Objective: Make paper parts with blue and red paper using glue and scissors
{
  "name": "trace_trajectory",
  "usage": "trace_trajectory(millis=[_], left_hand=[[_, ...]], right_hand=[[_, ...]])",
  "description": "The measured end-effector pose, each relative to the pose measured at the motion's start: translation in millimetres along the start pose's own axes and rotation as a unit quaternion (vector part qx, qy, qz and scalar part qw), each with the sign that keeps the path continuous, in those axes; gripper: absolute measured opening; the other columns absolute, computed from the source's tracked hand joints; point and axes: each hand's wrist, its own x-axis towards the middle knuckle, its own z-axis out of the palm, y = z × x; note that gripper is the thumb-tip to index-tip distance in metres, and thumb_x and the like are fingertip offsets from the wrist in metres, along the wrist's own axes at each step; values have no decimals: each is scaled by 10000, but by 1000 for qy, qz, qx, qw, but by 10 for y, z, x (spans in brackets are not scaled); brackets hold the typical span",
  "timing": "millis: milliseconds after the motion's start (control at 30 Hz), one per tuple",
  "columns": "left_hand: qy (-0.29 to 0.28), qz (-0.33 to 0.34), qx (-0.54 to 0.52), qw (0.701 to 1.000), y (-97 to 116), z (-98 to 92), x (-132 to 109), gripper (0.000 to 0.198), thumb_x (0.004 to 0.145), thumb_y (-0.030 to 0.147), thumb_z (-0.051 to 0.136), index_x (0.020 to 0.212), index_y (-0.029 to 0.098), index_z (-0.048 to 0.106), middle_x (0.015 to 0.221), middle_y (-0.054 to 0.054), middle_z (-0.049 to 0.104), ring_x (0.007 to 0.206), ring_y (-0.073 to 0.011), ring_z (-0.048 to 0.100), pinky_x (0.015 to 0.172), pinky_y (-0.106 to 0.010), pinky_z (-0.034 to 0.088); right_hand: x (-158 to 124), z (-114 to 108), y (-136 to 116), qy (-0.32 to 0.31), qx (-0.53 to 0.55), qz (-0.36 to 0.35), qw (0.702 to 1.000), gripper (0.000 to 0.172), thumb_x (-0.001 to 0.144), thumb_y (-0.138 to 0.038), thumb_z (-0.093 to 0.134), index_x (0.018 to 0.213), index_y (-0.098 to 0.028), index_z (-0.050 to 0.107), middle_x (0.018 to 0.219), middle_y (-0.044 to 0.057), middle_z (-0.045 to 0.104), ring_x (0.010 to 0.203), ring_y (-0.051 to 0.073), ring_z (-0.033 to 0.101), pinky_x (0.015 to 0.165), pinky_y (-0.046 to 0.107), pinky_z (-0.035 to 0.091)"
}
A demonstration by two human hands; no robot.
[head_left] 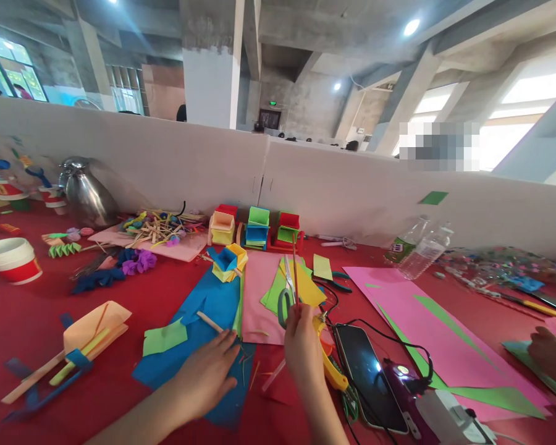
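My left hand [208, 374] lies palm down over the blue paper [213, 303], its fingers stretched out. A flat wooden stick [209, 321] ends just at its fingertips; whether they touch it I cannot tell. In my right hand [302, 340], closed in a pinch, a thin brown stick [295, 266] points upward. Just beside it are scissors with green handles [285, 306], over green and yellow paper pieces [308, 284] on a pink sheet [259, 296]. Ahead of my left hand sits a folded blue and yellow paper box [229, 262]. A green paper piece [165, 337] lies left of it.
Small paper chairs [258, 228] stand by the white partition [176, 161]. At right are a phone [370, 374], a power strip [410, 395], yellow-handled pliers [333, 368] and plastic bottles [426, 250]. A metal jug [86, 194] and paper cup [12, 259] stand left. Another person's hand [553, 349] shows far right.
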Motion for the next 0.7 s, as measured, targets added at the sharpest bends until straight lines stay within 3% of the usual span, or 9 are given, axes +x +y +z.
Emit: trace_trajectory(millis=[100, 200, 333, 400, 467, 533, 600, 633, 700], left_hand=[[27, 15, 2, 1000, 0, -25, -40, 475, 816, 170, 431, 1290, 181, 405, 1397, -96, 364, 1269, -231, 345, 996, -372, 363], [68, -33, 58, 995, -96, -137, 47, 465, 808, 31, 334, 1236, 160, 462, 1372, -106, 398, 1238, -238, 387, 967, -392, 376], [33, -51, 129, 990, -187, -240, 187, 296, 814, 40, 371, 928, 139, 626, 1022, -108, 625, 996, -257, 562, 816, -386, 451], [36, -65, 164, 984, -199, -235, 214, 247, 828, 73, 390, 835, 138, 629, 901, -100, 633, 898, -262, 585, 745, -385, 460], [50, -76, 187, 978, -206, -225, 216, 227, 831, 83, 402, 826, 137, 622, 868, -98, 630, 871, -266, 587, 718, -381, 455], [67, -83, 192, 976, -212, -248, 212, 216, 842, 99, 402, 850, 140, 614, 848, -90, 629, 853, -260, 589, 701, -366, 448], [89, -87, 186, 975, -214, -320, 218, 210, 864, 144, 394, 866, 153, 604, 833, -78, 627, 842, -248, 590, 684, -345, 440], [100, -86, 180, 975, -213, -369, 228, 210, 876, 177, 390, 867, 162, 599, 830, -71, 625, 840, -241, 589, 677, -335, 434], [118, -87, 171, 974, -216, -470, 258, 209, 889, 231, 385, 860, 180, 585, 829, -57, 621, 830, -227, 589, 667, -318, 422]], right_hand=[[130, -32, 51, -5, -89, 38, 995, 192, 911, -239, 251, 950, -165, 424, 837, 103, 625, 709, 203, 634, 512, 244, 350], [189, 25, 142, -20, -155, 53, 986, 212, 912, -205, 224, 977, -154, 420, 865, 125, 633, 729, 227, 645, 534, 272, 374], [167, 46, 183, -66, -192, 42, 978, 191, 894, -152, 241, 981, -148, 411, 814, 121, 649, 736, 250, 655, 550, 296, 399], [143, -9, 160, -80, -204, 32, 975, 156, 877, -153, 291, 963, -147, 421, 782, 118, 651, 742, 265, 654, 557, 306, 409], [118, -72, 113, -48, -201, 13, 978, 119, 859, -170, 337, 922, -154, 436, 817, 137, 646, 790, 280, 645, 585, 321, 421], [88, -83, 43, -11, -122, -13, 992, 114, 860, -222, 338, 888, -169, 436, 857, 145, 637, 814, 267, 634, 610, 324, 431], [37, 4, -45, -35, 70, -36, 996, 174, 878, -315, 292, 881, -189, 412, 846, 116, 633, 735, 218, 634, 591, 301, 444], [1, 84, -87, -79, 189, -39, 978, 209, 879, -369, 273, 888, -199, 394, 819, 90, 633, 665, 189, 628, 563, 283, 449], [-95, 285, -145, -181, 373, 4, 910, 274, 853, -475, 283, 894, -214, 356, 781, 52, 625, 563, 163, 609, 489, 262, 448]])
